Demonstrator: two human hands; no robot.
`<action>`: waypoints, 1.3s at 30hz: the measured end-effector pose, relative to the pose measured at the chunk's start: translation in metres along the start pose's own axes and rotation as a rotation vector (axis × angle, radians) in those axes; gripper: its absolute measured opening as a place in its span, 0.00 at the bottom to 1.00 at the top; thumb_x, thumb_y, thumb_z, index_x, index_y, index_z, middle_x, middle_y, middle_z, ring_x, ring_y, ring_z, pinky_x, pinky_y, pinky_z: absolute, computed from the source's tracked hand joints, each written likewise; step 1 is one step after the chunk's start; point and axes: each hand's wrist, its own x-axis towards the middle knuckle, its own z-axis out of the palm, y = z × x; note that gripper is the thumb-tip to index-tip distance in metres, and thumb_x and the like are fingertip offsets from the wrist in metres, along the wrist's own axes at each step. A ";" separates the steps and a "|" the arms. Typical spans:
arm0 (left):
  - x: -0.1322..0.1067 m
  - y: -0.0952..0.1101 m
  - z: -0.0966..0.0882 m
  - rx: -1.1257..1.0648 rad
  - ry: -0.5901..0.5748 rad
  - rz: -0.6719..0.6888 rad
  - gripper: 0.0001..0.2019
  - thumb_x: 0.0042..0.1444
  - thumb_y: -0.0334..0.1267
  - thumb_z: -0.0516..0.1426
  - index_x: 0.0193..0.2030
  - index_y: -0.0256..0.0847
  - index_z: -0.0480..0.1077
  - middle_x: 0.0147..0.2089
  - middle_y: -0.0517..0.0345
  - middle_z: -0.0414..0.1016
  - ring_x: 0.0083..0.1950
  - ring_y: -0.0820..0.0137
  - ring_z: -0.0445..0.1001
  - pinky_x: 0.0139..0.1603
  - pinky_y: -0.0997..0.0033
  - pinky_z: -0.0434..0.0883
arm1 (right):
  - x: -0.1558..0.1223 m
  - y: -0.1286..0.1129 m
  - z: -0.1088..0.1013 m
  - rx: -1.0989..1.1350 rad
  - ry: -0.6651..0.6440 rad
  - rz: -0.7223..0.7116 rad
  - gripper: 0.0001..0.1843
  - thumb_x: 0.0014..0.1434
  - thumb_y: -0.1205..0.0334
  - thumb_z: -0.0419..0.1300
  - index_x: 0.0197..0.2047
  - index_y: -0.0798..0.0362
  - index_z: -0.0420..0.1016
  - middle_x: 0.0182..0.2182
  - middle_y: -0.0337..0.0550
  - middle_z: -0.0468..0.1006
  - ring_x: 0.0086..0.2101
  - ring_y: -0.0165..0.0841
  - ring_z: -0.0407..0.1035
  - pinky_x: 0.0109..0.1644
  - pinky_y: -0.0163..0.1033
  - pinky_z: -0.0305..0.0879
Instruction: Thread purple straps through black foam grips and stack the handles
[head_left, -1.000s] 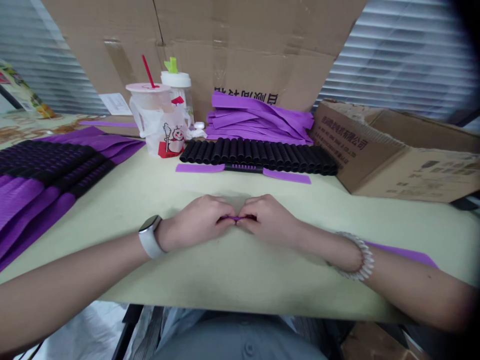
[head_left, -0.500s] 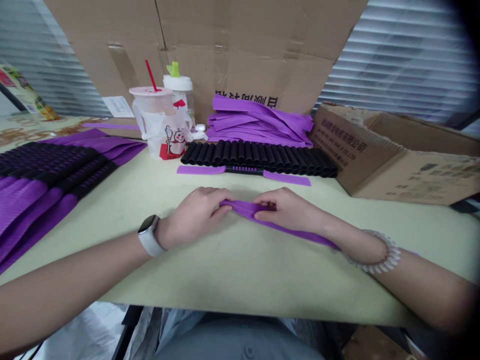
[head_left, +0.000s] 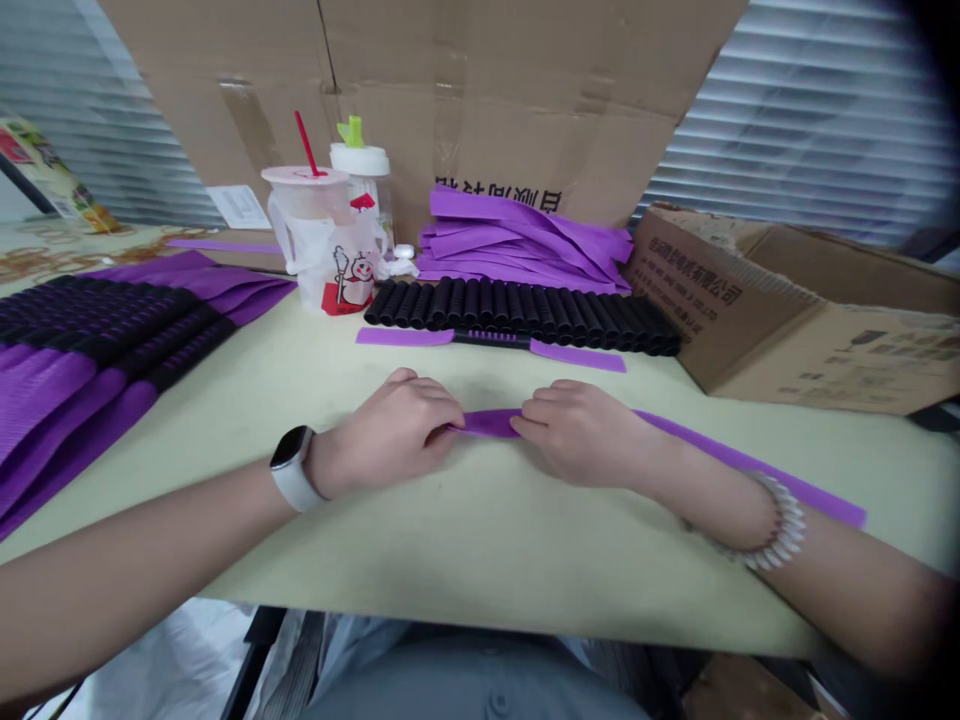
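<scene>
A long purple strap (head_left: 491,422) lies across the pale table (head_left: 480,540), running from between my hands out to the right. My left hand (head_left: 397,432), with a white watch at the wrist, pinches the strap's left end with curled fingers. My right hand (head_left: 581,432), with a bead bracelet on its wrist, presses down on the strap just right of that and covers part of it. The two hands are a short way apart.
A row of black ribbed tubes (head_left: 525,312) sits behind the hands, with one finished purple-and-black strap (head_left: 491,340) in front and a pile of purple straps (head_left: 517,240) behind. Finished straps (head_left: 90,350) cover the left. Drink cups (head_left: 322,240) and cardboard boxes (head_left: 795,300) stand around.
The hands were bunched together over the strap; they have drawn apart, and the strap has been pulled out flat along the table to the right.
</scene>
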 end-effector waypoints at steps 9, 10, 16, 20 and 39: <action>0.003 0.007 0.004 -0.038 -0.018 -0.019 0.09 0.62 0.33 0.52 0.34 0.39 0.74 0.35 0.57 0.77 0.40 0.67 0.74 0.47 0.64 0.63 | 0.022 -0.013 -0.002 0.563 0.077 0.286 0.05 0.61 0.70 0.60 0.38 0.57 0.79 0.32 0.43 0.74 0.35 0.33 0.68 0.41 0.37 0.62; 0.003 0.007 0.005 -0.048 -0.015 -0.025 0.09 0.61 0.33 0.53 0.35 0.38 0.74 0.35 0.57 0.76 0.40 0.66 0.74 0.47 0.64 0.64 | 0.024 -0.015 0.001 0.565 0.076 0.298 0.04 0.60 0.70 0.61 0.37 0.58 0.79 0.32 0.44 0.73 0.35 0.33 0.68 0.42 0.37 0.62; 0.002 0.006 0.005 -0.065 0.022 -0.064 0.07 0.60 0.35 0.55 0.40 0.37 0.73 0.37 0.53 0.75 0.40 0.64 0.72 0.44 0.64 0.68 | 0.025 -0.020 0.005 0.569 0.074 0.321 0.03 0.59 0.72 0.62 0.37 0.58 0.78 0.34 0.45 0.73 0.37 0.35 0.67 0.45 0.39 0.63; 0.001 0.000 0.001 -0.100 -0.017 -0.037 0.09 0.60 0.35 0.54 0.43 0.40 0.74 0.39 0.53 0.74 0.41 0.65 0.73 0.45 0.65 0.68 | 0.025 -0.020 0.004 0.555 0.069 0.299 0.03 0.60 0.70 0.62 0.37 0.58 0.78 0.35 0.45 0.72 0.38 0.35 0.67 0.45 0.40 0.63; 0.007 -0.001 -0.004 -0.103 -0.079 -0.040 0.06 0.56 0.34 0.57 0.39 0.41 0.74 0.37 0.57 0.75 0.39 0.66 0.73 0.42 0.67 0.67 | 0.032 -0.021 0.003 0.478 0.006 0.290 0.03 0.60 0.71 0.61 0.38 0.59 0.77 0.34 0.45 0.72 0.38 0.35 0.67 0.45 0.40 0.62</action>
